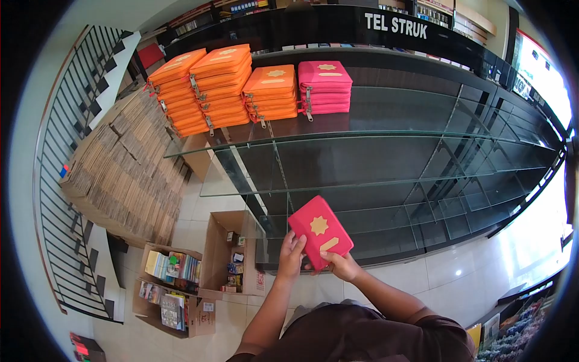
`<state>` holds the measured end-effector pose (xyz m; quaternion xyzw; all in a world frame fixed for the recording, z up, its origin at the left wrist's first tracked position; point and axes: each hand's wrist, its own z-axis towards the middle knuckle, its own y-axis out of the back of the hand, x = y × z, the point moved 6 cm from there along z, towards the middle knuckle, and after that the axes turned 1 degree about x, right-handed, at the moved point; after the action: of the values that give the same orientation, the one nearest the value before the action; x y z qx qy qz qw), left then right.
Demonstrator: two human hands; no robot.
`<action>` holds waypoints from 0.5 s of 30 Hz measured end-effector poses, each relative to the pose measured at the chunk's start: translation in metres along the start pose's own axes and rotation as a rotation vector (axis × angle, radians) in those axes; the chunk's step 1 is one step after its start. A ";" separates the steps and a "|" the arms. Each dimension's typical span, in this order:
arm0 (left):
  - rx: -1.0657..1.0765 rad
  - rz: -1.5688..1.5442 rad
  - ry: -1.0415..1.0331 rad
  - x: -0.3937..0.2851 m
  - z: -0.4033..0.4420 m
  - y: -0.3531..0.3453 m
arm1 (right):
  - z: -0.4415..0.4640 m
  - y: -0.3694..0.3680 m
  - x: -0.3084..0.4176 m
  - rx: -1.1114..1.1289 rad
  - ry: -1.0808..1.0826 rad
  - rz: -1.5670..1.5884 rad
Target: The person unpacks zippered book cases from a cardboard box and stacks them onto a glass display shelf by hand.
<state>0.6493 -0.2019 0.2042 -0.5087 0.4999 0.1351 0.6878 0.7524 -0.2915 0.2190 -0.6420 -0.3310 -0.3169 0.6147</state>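
Observation:
Between my two hands is a pink zippered book (310, 238) with a gold star and a gold bar on its cover. My left hand (291, 256) grips its lower left edge, and my right hand (342, 265) pinches the bottom right corner. It is held in front of the glass shelves, tilted, cover facing up. On the top shelf stand orange zippered books in a left stack (181, 90), a middle stack (222, 84) and a shorter right stack (271, 90). Beside them is a stack of pink zippered books (325, 87), zipper pulls hanging at the front.
Glass shelves (386, 142) with thin edges stretch to the right. Flattened cardboard (129, 163) is piled at left, by a staircase railing (63, 163). On the floor are an open carton of books (148, 265), another carton (139, 308) and a taller box with small packages (211, 253).

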 end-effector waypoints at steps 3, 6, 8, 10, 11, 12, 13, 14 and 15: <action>-0.050 -0.061 -0.026 0.002 -0.003 0.004 | -0.006 -0.001 0.007 -0.074 -0.036 -0.284; -0.147 -0.091 -0.086 -0.007 -0.006 0.005 | -0.001 0.004 0.012 -0.024 0.095 -0.498; -0.164 -0.087 -0.083 -0.009 -0.005 0.010 | -0.002 0.009 0.013 -0.035 0.041 -0.487; -0.159 -0.072 -0.035 -0.006 -0.004 0.019 | -0.004 0.013 0.012 -0.055 0.019 -0.435; -0.155 -0.046 -0.033 -0.005 -0.004 0.020 | -0.006 0.015 0.013 -0.070 -0.007 -0.371; -0.149 -0.019 -0.032 -0.005 -0.003 0.021 | -0.008 0.012 0.019 -0.084 -0.031 -0.307; -0.145 0.008 -0.030 -0.004 -0.002 0.021 | -0.009 0.011 0.023 -0.098 -0.056 -0.242; -0.126 0.012 -0.047 -0.005 -0.002 0.020 | -0.010 0.011 0.026 -0.083 -0.020 -0.257; -0.108 0.015 -0.065 -0.006 -0.001 0.018 | -0.010 0.010 0.029 -0.068 0.016 -0.273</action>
<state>0.6338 -0.1931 0.1991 -0.5368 0.4729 0.1834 0.6742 0.7770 -0.3011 0.2372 -0.6087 -0.3995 -0.4139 0.5464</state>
